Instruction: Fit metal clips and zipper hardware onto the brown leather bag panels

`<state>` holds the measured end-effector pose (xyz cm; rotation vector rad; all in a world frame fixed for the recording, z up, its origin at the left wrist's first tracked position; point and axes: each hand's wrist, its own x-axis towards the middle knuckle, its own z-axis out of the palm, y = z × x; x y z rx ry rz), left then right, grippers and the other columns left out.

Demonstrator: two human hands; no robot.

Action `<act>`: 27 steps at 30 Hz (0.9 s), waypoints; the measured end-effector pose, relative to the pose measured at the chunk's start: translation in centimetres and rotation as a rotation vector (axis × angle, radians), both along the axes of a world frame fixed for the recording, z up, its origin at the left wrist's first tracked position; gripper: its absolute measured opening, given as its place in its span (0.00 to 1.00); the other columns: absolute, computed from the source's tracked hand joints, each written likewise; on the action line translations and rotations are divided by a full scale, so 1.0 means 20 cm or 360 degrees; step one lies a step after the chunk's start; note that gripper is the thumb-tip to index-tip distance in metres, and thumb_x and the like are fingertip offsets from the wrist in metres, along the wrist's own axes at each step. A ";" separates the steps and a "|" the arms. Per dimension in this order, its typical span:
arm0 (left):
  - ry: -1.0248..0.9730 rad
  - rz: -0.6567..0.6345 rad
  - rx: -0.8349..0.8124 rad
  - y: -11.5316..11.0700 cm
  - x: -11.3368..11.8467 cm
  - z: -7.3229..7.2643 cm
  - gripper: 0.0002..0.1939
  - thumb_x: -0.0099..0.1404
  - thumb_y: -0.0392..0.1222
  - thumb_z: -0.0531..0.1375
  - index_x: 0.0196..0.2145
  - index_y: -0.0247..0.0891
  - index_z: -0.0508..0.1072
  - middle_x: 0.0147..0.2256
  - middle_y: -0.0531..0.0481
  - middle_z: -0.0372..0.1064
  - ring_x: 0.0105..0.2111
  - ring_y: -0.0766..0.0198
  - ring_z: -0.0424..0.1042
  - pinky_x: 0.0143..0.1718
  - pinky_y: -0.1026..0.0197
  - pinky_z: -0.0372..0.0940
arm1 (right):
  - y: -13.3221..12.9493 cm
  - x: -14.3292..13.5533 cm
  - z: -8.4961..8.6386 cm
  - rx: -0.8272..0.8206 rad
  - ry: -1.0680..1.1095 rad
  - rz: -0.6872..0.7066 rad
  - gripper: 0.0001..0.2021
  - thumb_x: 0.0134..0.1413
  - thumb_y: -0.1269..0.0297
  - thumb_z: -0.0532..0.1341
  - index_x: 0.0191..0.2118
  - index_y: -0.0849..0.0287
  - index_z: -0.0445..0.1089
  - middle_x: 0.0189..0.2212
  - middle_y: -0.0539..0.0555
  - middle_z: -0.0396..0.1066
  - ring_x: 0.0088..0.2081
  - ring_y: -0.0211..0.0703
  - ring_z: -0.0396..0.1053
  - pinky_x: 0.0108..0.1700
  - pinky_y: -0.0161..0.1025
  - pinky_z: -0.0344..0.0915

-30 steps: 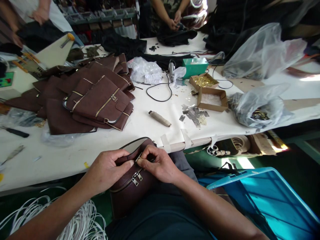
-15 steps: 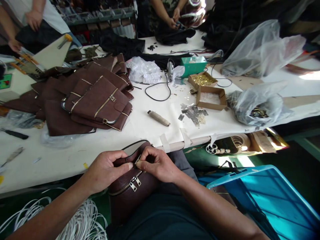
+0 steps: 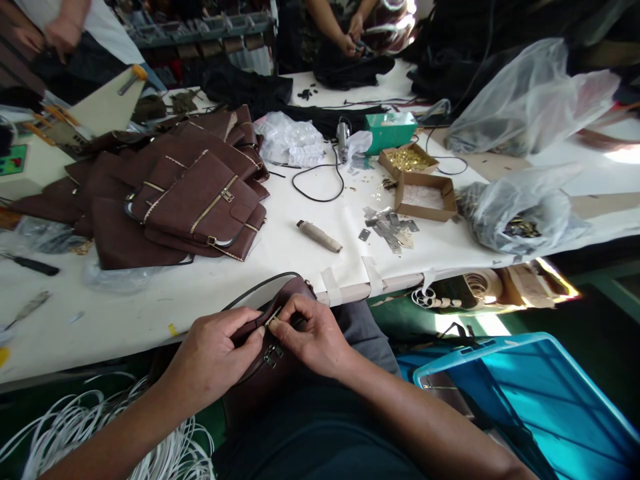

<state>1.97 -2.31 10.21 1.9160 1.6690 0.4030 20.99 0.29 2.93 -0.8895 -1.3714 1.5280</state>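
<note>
A dark brown leather bag (image 3: pixel 260 393) rests in the lap against the table's front edge. My left hand (image 3: pixel 217 357) pinches the bag's upper panel between thumb and fingers. Close beside it, my right hand (image 3: pixel 313 333) grips the same panel, its thumb and forefinger at a small pale metal piece (image 3: pixel 273 316). Whether that piece is fixed to the leather I cannot tell. Below the fingers are two metal zipper pulls (image 3: pixel 271 355) on the bag's zip. The bag's lower part is in shadow.
Brown bag pieces (image 3: pixel 200 193) are heaped at left. A wrapped-handle tool (image 3: pixel 319 236), metal plates (image 3: pixel 387 228) and cardboard boxes (image 3: pixel 425 212) lie ahead. A blue crate (image 3: pixel 500 343) stands at right, white cord (image 3: pixel 165 440) at lower left. Co-workers' hands (image 3: pixel 63 33) show behind.
The bag has tipped, so its zipper pulls sit higher and darker, and more of its far rim shows. Both my hands keep their pinch. At upper left, a co-worker's hands have moved.
</note>
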 end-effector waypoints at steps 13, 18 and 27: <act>0.0225 -0.0518 0.0714 0.00 -0.09 0.04 0.09 0.73 0.37 0.61 0.46 0.42 0.82 0.43 0.51 0.84 0.41 0.62 0.83 0.47 0.63 0.71 | 0.16 0.24 0.19 0.1341 -0.0697 0.0090 0.27 0.58 0.45 0.73 0.58 0.54 0.75 0.58 0.63 0.75 0.61 0.59 0.69 0.61 0.54 0.62; 0.0338 -0.0621 0.0925 -0.05 -0.10 0.08 0.12 0.72 0.33 0.62 0.50 0.41 0.81 0.44 0.51 0.84 0.42 0.61 0.83 0.49 0.61 0.72 | 0.18 0.20 0.18 0.1538 -0.0795 0.0272 0.14 0.67 0.50 0.69 0.49 0.53 0.77 0.45 0.56 0.83 0.61 0.57 0.70 0.60 0.54 0.57; 0.0305 -0.0640 0.1019 -0.10 -0.13 0.08 0.11 0.73 0.30 0.62 0.50 0.39 0.80 0.43 0.49 0.83 0.41 0.62 0.82 0.48 0.60 0.72 | 0.10 0.17 0.25 0.1711 -0.0950 0.0223 0.10 0.71 0.57 0.65 0.49 0.58 0.77 0.40 0.56 0.82 0.49 0.52 0.72 0.48 0.52 0.56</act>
